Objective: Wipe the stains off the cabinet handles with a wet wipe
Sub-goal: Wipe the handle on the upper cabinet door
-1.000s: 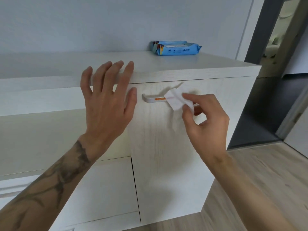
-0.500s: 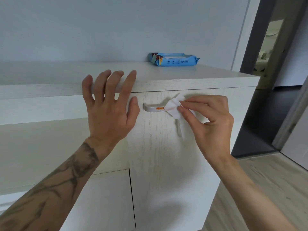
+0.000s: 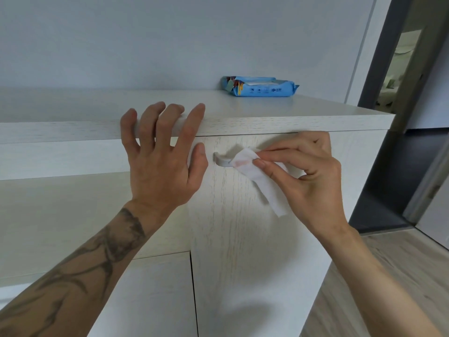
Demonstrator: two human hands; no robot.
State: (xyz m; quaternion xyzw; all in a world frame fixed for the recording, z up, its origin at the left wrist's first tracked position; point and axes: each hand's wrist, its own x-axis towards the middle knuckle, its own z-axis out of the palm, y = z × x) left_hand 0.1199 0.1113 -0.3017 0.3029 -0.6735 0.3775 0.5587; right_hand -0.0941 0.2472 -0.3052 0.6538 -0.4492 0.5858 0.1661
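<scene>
A silver handle point(image 3: 221, 160) runs across the top of the white cabinet door point(image 3: 243, 239); only its left end shows. My right hand point(image 3: 306, 176) pinches a white wet wipe point(image 3: 255, 173) and presses it around the handle's middle, hiding the rest of the bar. A faint orange smear shows on the wipe near its left edge, and a loose tail of it hangs down to the right. My left hand point(image 3: 160, 156) lies with fingers spread, its fingertips on the front edge of the cabinet top point(image 3: 291, 113), just left of the handle.
A blue pack of wet wipes point(image 3: 260, 86) lies at the back of the cabinet top by the wall. A second white door point(image 3: 150, 295) sits lower left. On the right a dark doorway point(image 3: 388, 117) opens, with wooden floor point(image 3: 401, 259) below.
My right hand slid the wipe leftward along the handle, covering the orange stain that showed before. The view has risen and drawn closer. My left hand stayed in place.
</scene>
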